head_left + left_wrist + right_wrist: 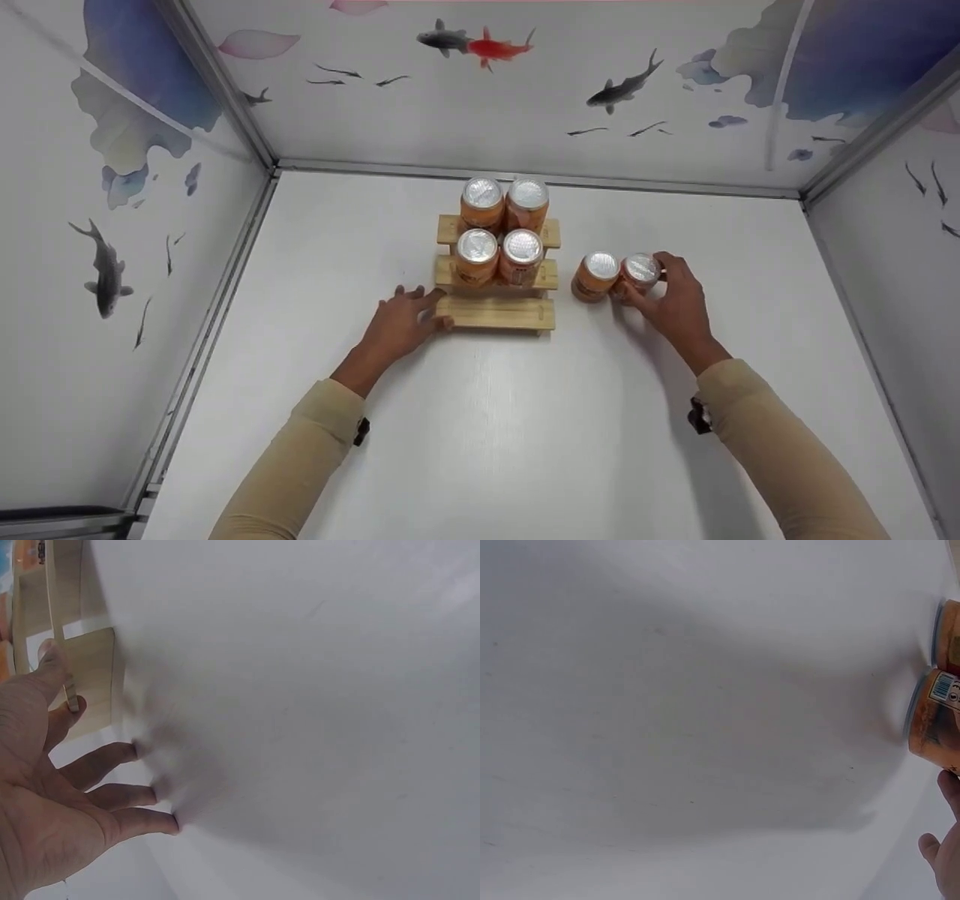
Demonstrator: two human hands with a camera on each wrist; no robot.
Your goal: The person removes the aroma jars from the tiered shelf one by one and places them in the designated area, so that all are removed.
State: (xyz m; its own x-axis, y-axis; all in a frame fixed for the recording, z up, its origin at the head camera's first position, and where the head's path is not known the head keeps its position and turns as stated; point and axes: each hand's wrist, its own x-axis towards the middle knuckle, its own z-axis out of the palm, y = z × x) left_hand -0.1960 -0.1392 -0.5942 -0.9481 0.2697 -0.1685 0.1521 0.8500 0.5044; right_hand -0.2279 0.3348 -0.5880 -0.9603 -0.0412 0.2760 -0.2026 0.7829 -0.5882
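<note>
A three-step wooden rack (495,313) stands on the white table. Two orange cans (481,206) with silver tops sit on its top step, and two more (520,259) on the middle step; its lowest step is bare. My left hand (399,324) pinches the left end of that lowest step between thumb and index finger, with the other fingertips on the table in the left wrist view. Right of the rack, my right hand (681,307) holds an orange can (640,271) between thumb and fingers. Touching or close beside it stands another orange can (596,276).
White panels (525,97) painted with fish enclose the table at the back and both sides. Metal rails (420,171) run along the table's edges. A dark device (699,416) sits at the right wrist.
</note>
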